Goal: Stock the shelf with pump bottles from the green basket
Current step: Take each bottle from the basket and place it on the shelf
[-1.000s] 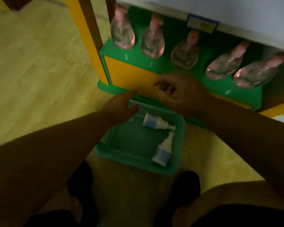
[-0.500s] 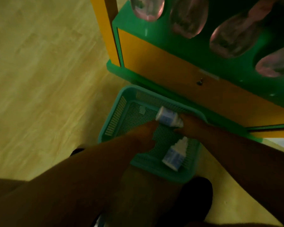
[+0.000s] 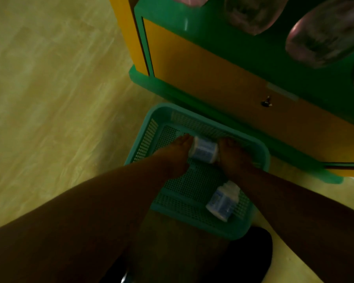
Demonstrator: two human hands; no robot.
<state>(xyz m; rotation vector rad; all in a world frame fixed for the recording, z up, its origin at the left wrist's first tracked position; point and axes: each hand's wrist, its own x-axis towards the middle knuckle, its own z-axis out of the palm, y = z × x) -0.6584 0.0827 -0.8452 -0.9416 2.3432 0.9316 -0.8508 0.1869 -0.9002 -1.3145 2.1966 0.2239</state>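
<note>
The green mesh basket [image 3: 260, 152] sits on the floor against the shelf unit's base. A small white-and-blue pump bottle [image 3: 203, 150] lies on its side at the basket's far end. My left hand [image 3: 175, 158] presses on its left end and my right hand [image 3: 232, 158] covers its right end, so its pump is hidden. A second pump bottle [image 3: 223, 202] lies loose near the basket's right front corner, beside my right forearm. The green shelf [image 3: 213, 31] above carries clear pink pump bottles [image 3: 325, 33].
The shelf unit's yellow front panel [image 3: 213, 78] with a small latch [image 3: 266, 102] rises just behind the basket. A yellow post [image 3: 127, 33] marks its left corner. Pale wooden floor [image 3: 49, 99] spreads to the left. My dark shoes [image 3: 251, 256] stand just before the basket.
Both hands dropped from the shelf front into the basket. The right hand reached the far bottle first, then the left hand closed in on its other end. The view tilted down.
</note>
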